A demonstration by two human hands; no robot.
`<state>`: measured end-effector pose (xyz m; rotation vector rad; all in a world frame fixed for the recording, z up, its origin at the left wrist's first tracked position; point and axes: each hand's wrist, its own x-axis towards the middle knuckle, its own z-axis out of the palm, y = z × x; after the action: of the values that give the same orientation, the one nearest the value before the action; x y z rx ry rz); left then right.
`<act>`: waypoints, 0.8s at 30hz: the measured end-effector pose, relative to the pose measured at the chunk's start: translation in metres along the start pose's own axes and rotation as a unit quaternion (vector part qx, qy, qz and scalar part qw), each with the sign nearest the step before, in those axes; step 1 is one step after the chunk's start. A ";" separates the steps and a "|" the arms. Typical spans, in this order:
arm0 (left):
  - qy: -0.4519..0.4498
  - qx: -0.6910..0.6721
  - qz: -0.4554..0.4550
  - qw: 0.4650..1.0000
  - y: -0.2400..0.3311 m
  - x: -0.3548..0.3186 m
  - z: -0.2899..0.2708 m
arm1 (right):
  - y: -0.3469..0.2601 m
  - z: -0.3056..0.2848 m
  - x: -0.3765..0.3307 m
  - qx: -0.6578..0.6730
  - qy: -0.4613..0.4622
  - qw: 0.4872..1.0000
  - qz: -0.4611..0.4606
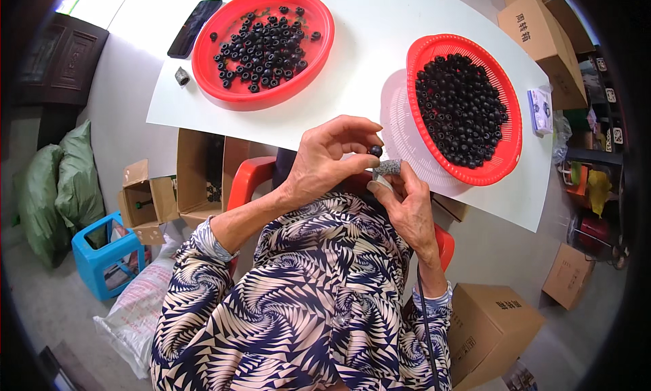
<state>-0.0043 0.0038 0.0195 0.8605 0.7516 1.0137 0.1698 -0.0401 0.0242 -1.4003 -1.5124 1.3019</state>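
Just off the near edge of the white table, my left hand (317,159) pinches a small round black part (376,150) between thumb and forefinger. My right hand (411,213) is right below it, with a grey speckled strip (388,167) wrapped about its forefinger and its thumb closed against the strip. Beyond my left hand, a red round tray (203,78) carries loose black parts (268,49). To the right, a red slotted basket (422,130) is heaped with similar black parts (461,110).
A dark phone (194,29) and a small grey roll (182,76) lie left of the tray. A small box (540,111) stands at the table's right edge. Cartons (495,326), a blue stool (102,262) and green sacks (74,188) surround the red chair (249,181).
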 end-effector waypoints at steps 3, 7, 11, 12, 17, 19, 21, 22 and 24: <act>-0.021 0.112 0.092 0.989 -0.002 -0.002 -0.002 | -0.005 0.000 0.000 -0.016 -0.011 1.000 0.025; -0.033 0.159 0.125 0.979 -0.004 -0.002 -0.003 | -0.005 -0.001 0.001 -0.040 -0.023 0.998 0.041; -0.004 0.063 0.049 0.997 -0.003 -0.002 0.000 | 0.001 0.002 0.001 -0.020 -0.010 1.000 0.015; -0.004 0.062 0.048 0.997 -0.002 -0.002 0.000 | 0.000 0.002 0.001 -0.020 -0.010 1.000 0.016; -0.024 0.087 0.024 0.996 0.001 0.001 -0.002 | 0.002 0.001 0.001 -0.007 0.002 1.000 0.003; -0.019 0.086 0.030 0.996 -0.003 0.002 -0.004 | 0.008 0.000 0.000 0.004 0.003 1.000 0.009; -0.014 0.087 0.035 0.995 -0.004 0.002 -0.004 | 0.011 -0.002 0.000 0.017 0.005 1.000 0.015; -0.013 0.074 0.027 0.997 -0.002 0.003 -0.003 | 0.010 -0.003 0.000 0.019 0.007 1.000 0.016; -0.012 0.062 0.017 0.998 0.000 0.002 -0.003 | 0.008 -0.003 -0.001 0.022 0.008 1.000 0.017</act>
<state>-0.0057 0.0068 0.0179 0.9937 0.7887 0.9937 0.1751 -0.0409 0.0179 -1.4113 -1.4462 1.3343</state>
